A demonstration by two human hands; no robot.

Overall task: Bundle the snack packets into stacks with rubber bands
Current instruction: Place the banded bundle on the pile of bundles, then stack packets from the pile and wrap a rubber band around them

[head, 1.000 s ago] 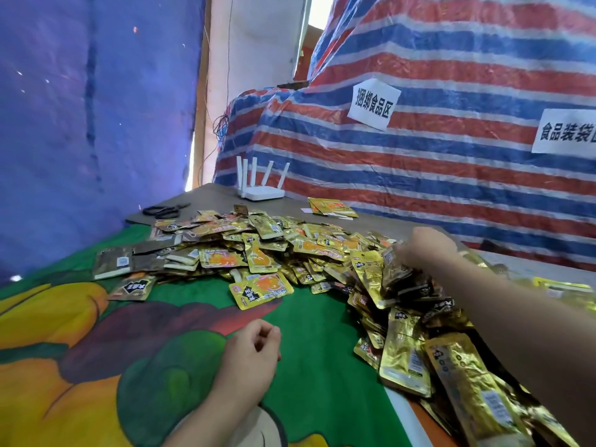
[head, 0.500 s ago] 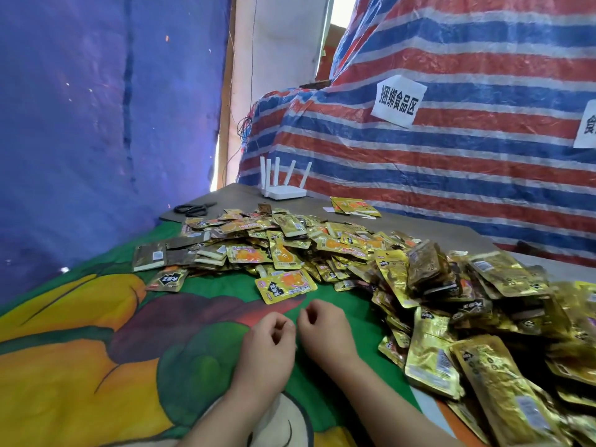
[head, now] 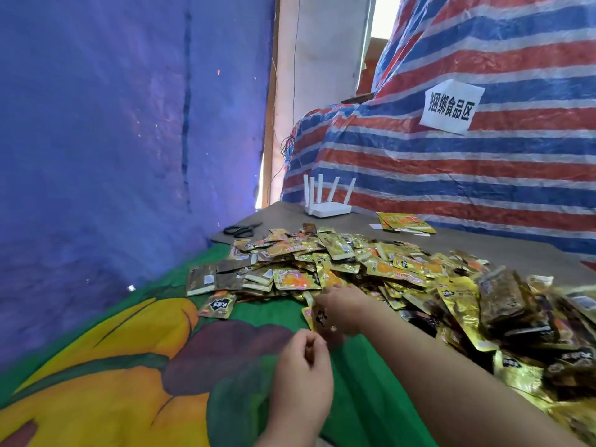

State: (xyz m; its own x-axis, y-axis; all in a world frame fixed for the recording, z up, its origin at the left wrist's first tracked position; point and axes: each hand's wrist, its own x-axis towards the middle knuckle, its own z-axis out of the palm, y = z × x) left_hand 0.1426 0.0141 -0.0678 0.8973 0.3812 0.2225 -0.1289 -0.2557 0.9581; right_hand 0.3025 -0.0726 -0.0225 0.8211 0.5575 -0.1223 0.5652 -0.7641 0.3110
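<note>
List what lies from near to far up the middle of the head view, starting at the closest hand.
Left hand → right hand, holding a packet at the pile's near edge → heap of snack packets → white router at the back of the table → striped tarp.

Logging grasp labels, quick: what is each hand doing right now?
Left hand: fingers curled; anything held cannot be told.
Right hand: grips a shiny gold foil snack packet at the pile's edge.
</note>
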